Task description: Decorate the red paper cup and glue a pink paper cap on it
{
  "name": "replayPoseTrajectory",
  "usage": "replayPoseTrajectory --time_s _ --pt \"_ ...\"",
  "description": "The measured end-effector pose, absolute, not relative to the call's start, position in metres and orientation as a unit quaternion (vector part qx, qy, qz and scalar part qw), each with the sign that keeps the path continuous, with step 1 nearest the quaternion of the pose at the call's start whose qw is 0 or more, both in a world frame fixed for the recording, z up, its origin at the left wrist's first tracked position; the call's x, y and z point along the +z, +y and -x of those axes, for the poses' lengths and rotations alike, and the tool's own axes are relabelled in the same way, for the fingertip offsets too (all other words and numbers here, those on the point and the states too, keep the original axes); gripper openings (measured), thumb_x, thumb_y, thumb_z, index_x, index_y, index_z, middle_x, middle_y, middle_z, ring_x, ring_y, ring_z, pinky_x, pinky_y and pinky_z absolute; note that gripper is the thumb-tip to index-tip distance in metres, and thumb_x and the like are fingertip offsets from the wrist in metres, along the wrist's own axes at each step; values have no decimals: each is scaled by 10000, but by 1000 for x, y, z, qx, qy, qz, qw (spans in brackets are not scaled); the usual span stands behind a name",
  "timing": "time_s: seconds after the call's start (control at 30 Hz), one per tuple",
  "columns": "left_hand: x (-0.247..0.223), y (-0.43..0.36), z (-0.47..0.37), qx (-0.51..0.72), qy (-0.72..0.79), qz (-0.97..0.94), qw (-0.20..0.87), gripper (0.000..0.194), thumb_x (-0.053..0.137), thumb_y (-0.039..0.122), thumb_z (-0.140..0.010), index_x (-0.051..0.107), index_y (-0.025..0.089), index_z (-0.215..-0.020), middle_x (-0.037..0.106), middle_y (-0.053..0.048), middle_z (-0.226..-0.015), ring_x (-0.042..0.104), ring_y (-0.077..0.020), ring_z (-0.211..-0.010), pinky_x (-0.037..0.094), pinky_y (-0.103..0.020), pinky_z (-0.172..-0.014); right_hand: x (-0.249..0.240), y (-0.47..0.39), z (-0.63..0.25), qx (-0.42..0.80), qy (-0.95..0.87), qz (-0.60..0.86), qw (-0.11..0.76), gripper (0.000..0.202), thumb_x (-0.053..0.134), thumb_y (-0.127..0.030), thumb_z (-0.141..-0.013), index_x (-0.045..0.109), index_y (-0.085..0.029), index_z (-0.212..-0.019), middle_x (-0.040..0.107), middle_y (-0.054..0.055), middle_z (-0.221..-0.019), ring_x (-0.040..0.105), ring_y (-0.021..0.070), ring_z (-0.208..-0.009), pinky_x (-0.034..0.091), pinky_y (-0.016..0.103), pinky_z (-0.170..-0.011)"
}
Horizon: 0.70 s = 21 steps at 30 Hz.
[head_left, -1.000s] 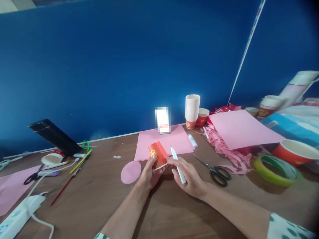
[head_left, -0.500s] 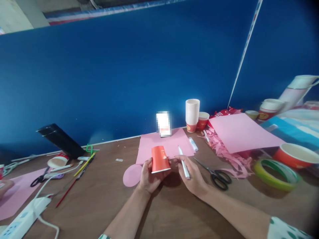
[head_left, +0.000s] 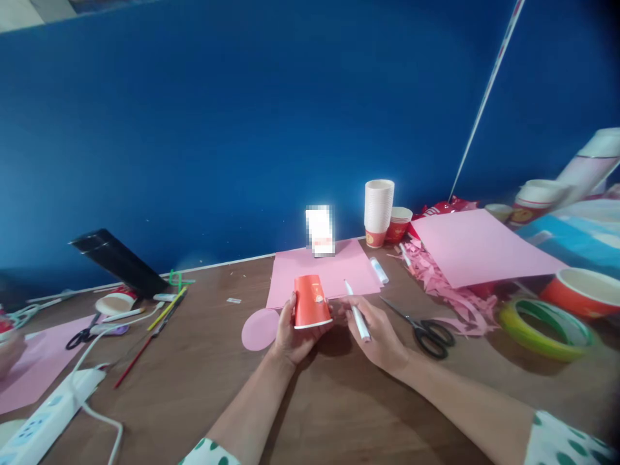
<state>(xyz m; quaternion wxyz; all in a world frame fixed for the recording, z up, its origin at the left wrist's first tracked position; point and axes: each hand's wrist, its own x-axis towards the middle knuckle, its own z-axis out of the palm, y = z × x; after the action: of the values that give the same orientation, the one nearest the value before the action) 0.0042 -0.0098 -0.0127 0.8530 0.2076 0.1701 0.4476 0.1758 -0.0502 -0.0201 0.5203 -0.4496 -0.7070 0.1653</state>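
Observation:
Upside down in my left hand [head_left: 296, 339] is a red paper cup [head_left: 310, 300], its white rim facing me and my fingers closed around its side. My right hand [head_left: 376, 332] grips a white marker pen [head_left: 357, 314], whose tip points up and away from me. The right fingertips are close to the cup's right side. A pink paper circle [head_left: 260, 329] lies on the table left of the cup. Behind the cup are pink paper sheets [head_left: 285, 271]. Black-handled scissors [head_left: 429, 332] rest just right of my right hand.
A cup stack [head_left: 379, 210] and a glue stick [head_left: 379, 270] are near the blue wall. To the right are pink scraps [head_left: 436, 268], a yellow-green tape roll [head_left: 547, 328] and a red bowl [head_left: 584, 294]. On the left lie a power strip [head_left: 46, 413], a leaning black cylinder [head_left: 119, 261] and another person's hand [head_left: 10, 352].
The camera view has tilted slightly, so most of the tabletop sits a little higher. Both hands keep their hold on the cup and the pen, with little other movement.

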Motion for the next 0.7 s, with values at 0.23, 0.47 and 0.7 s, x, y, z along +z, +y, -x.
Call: replayPoseTrajectory --time_s 0.23,0.47,0.7 --pt "-11 -10 -5 447 187 -225 846 464 459 477 -858 611 76 -1035 691 -140 -956 634 -265 -941 429 -447 -952 -18 -51 -174 198 -721 449 489 254 447 -118 -868 563 -207 -1075 662 75 -984 655 196 -883 536 302 -781" --pt "-15 -9 -11 483 213 -237 816 382 500 418 -869 631 93 -1020 699 -118 -971 645 -230 -928 448 -391 -948 -18 -53 -174 181 -722 443 500 281 499 -152 -859 508 -218 -1132 634 69 -1038 623 199 -957 506 337 -868" --pt "-10 -16 -20 478 219 -278 804 529 436 530 -870 614 96 -1113 681 -139 -1060 591 -275 -1078 420 -389 -977 -16 -56 -175 166 -728 451 489 325 535 -210 -868 465 -220 -1186 604 82 -1119 590 215 -1037 485 364 -918"
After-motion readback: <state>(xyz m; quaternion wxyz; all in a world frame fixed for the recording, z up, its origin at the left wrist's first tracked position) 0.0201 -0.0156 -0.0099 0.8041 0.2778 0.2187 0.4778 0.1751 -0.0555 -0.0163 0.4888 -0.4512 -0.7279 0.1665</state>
